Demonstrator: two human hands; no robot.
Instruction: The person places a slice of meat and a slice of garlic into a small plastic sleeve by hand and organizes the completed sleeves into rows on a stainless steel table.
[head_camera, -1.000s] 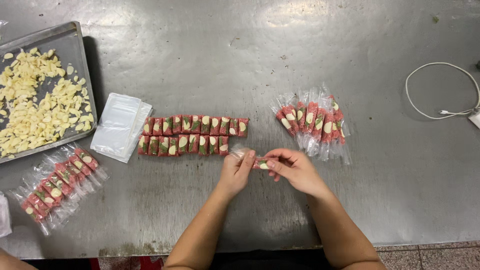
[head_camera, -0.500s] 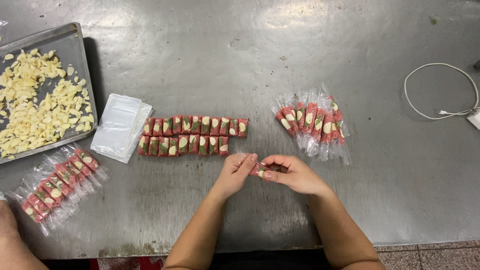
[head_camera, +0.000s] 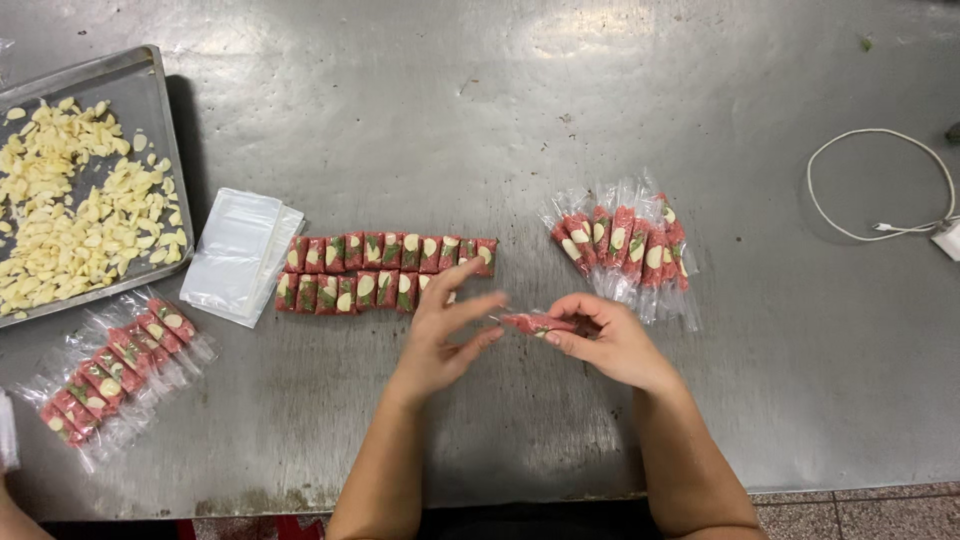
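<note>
Holding a red sweet in a clear wrapper (head_camera: 535, 323) between thumb and fingertips, the right hand (head_camera: 610, 340) is curled round its right end, just above the steel table (head_camera: 700, 90). Half a second ago both hands were closed together over that sweet; now the left hand (head_camera: 445, 335) has drawn back and opened, fingers spread and loose, grasping nothing, its fingertips just short of the sweet's left end and lying over the lower right corner of the unwrapped pieces.

Those unwrapped sweets (head_camera: 385, 270), red with green and pale slices on top, lie in two rows just beyond the left hand, as they did before. To the right of the right hand, a fan of wrapped sweets (head_camera: 625, 245) lies close by. A stack of clear bags (head_camera: 240, 255) sits left of the rows, touching them. Farther left, a metal tray (head_camera: 150, 90) holds pale nut slices (head_camera: 70, 215), with a second bunch of wrapped sweets (head_camera: 115, 365) below it. A white cable (head_camera: 880, 185) loops at the far right.
</note>
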